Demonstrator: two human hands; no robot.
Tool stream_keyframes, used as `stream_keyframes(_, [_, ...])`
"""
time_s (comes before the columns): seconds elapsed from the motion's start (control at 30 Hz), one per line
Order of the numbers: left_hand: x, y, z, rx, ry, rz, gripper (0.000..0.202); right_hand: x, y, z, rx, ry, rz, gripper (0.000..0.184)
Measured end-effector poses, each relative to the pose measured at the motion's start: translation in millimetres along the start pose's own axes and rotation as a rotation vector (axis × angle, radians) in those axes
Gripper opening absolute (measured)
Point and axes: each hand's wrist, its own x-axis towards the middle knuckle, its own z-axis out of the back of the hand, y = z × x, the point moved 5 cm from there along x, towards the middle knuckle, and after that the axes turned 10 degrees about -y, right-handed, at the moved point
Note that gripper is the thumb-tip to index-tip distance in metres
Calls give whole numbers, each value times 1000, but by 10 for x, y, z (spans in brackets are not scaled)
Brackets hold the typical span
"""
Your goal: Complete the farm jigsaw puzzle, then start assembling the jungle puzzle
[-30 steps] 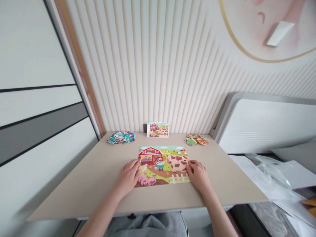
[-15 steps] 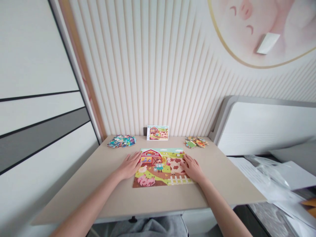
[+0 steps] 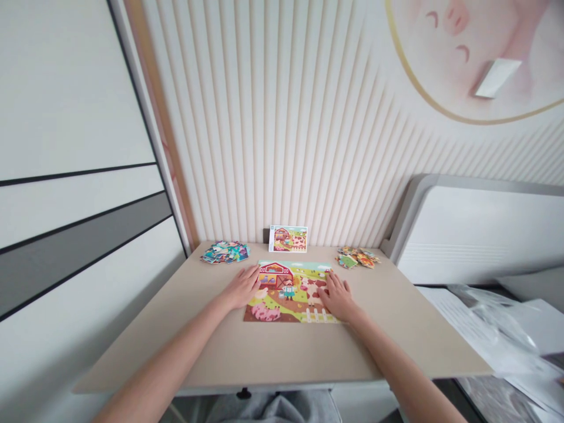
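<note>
A finished farm jigsaw [image 3: 291, 291] with a red barn, a cow and pigs lies flat in the middle of the beige table [image 3: 207, 346]. My left hand [image 3: 241, 288] rests flat on the puzzle's left edge, fingers stretched out. My right hand [image 3: 337, 296] lies flat on the right part of the puzzle, over the cow, fingers also stretched. Neither hand holds anything.
A small reference picture card [image 3: 288, 238] leans on the ribbed wall at the table's back. A heap of bluish puzzle pieces [image 3: 224, 252] lies back left, a heap of orange-green pieces [image 3: 358, 257] back right. A white bed headboard [image 3: 480, 235] and papers [image 3: 484, 329] are at the right.
Both hands have slid forward along the puzzle's sides, from its near corners to its upper half, and the puzzle has moved away from me toward the wall.
</note>
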Motion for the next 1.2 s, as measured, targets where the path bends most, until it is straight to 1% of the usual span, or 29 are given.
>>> stream_keyframes(0.1, [113,-121,102,-4,-24,-72,62,162,39,86,5,-34,24,73])
stream_keyframes(0.17, [247,-253,119,-15,-34,-125,61,313,128,112,16,-60,70,70])
stream_keyframes(0.23, [381,-407,65,-28,-35,-162,61,447,244,64,31,-38,130,68])
stream_keyframes(0.3, [472,-549,-45,-40,-20,-178,61,528,335,-39,41,10,168,70])
stream_keyframes(0.4, [505,-670,-197,-49,-15,-165,60,561,380,-172,45,35,179,77])
stream_keyframes(0.5, [476,-684,-257,-53,-11,-146,62,546,373,-221,41,40,194,79])
stream_keyframes(0.7, [444,-645,-248,-49,1,-133,64,535,346,-190,40,14,189,85])
stream_keyframes(0.77, [462,-670,-255,-35,9,-132,64,540,356,-184,27,-3,177,85])
stream_keyframes(0.83, [501,-745,-271,-33,27,-156,64,551,410,-180,9,-33,184,82])
stream_keyframes(0.87, [525,-800,-283,-39,37,-178,64,555,467,-181,8,-53,214,78])
stream_keyframes(0.93, [573,-917,-314,-58,52,-222,64,552,625,-198,30,-86,328,67])
stream_keyframes(1.0, [606,-996,-354,-68,53,-229,64,540,765,-239,65,-88,429,60])
stream_keyframes(1.03, [613,-1014,-375,-67,47,-220,65,539,800,-261,77,-79,445,59])
stream_keyframes(1.1, [605,-1016,-413,-63,30,-208,66,546,790,-287,88,-57,419,59])
stream_keyframes(1.2, [561,-962,-444,-61,6,-207,66,560,623,-262,86,-23,341,62])
